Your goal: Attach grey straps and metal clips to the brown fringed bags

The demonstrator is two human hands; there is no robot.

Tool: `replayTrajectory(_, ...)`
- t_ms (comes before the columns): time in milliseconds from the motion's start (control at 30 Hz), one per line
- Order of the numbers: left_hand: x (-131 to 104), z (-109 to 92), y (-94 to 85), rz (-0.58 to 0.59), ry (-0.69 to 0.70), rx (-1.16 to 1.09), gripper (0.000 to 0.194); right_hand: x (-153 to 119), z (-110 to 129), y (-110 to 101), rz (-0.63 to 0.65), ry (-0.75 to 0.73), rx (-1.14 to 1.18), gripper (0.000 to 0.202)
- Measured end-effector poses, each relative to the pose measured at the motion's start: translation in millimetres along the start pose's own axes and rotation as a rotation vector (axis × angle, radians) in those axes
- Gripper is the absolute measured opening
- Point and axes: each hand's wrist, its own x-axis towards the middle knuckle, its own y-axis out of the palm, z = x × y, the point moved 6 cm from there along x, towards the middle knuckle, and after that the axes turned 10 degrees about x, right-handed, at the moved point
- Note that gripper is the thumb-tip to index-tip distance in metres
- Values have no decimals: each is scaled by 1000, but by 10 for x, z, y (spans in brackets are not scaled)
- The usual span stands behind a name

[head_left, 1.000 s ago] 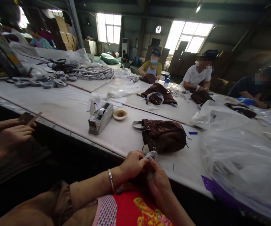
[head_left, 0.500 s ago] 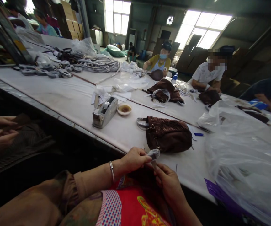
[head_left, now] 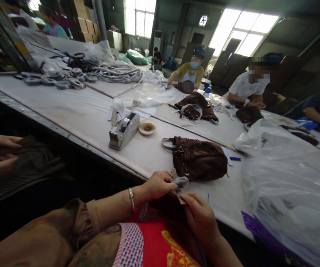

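Pinching a wrapped piece (head_left: pixel 182 181), the left hand (head_left: pixel 158 184) is near the right hand (head_left: pixel 203 214), which grips a tan strip (head_left: pixel 180 199) by its end. Just beyond both, a bag (head_left: pixel 201 158) lies on the desk (head_left: pixel 228 196); to their left, a dispenser (head_left: pixel 124 132) stands beside a dish (head_left: pixel 147 128).

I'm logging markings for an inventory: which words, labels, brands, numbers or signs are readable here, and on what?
None can be read anywhere in this view.
Tape dispenser: any marking is too small to read.
Pale strip at the right hand: no lettering discernible.
Red cloth: yellow pattern, no legible words.
Cardboard boxes: too small and dim.
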Motion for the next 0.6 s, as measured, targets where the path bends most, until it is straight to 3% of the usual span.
replayTrajectory(67,-5,-40,1,-36,60,76,25,199,53,-34,56,-76,-97,29)
replayTrajectory(167,-17,-55,39,-39,139,114,26,487,-4,-52,101,-57,-177,19)
replayTrajectory(333,-55,-41,30,-22,244,159,20,622,-278,97,218,128,63,20)
replayTrajectory(500,-80,-33,24,28,230,145,12,507,-421,119,46,285,118,13)
replayTrajectory(600,-55,1,44,7,159,101,18,459,-433,143,-4,313,163,14)
